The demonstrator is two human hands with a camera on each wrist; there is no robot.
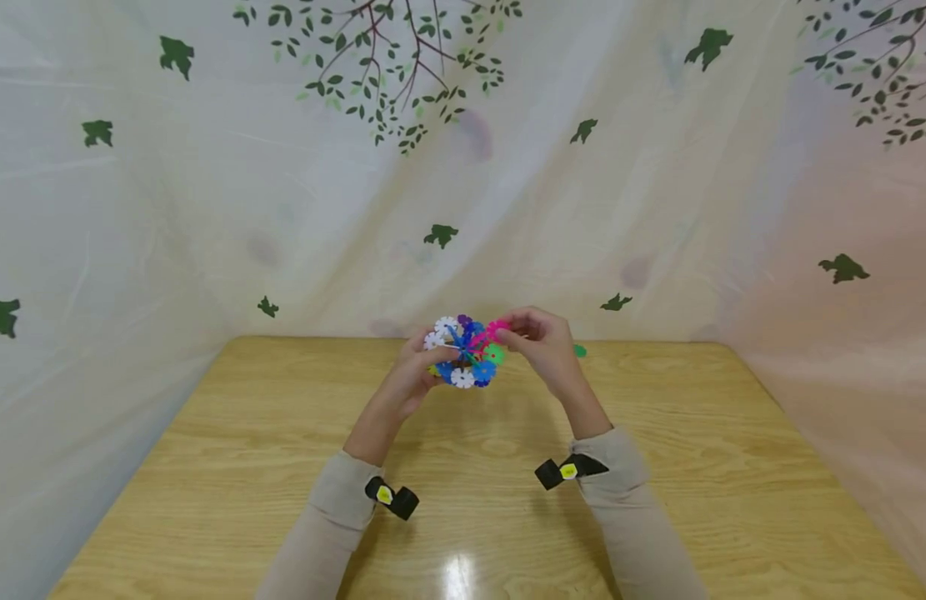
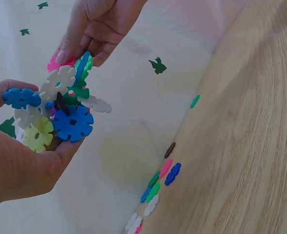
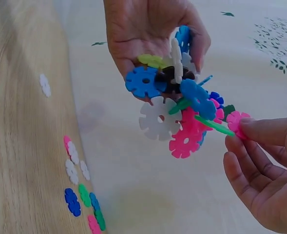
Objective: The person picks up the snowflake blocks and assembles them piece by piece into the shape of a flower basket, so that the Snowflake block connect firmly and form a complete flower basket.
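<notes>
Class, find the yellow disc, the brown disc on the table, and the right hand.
Yellow disc (image 2: 44,132): left wrist view, beside hole.
Brown disc (image 2: 169,150): left wrist view, middle.
Right hand (image 1: 545,343): head view, middle.

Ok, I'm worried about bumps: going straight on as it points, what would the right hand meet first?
Beyond the pink disc it pinches, the right hand would likely first meet the bright green disc on the cluster, though depth is unclear.
</notes>
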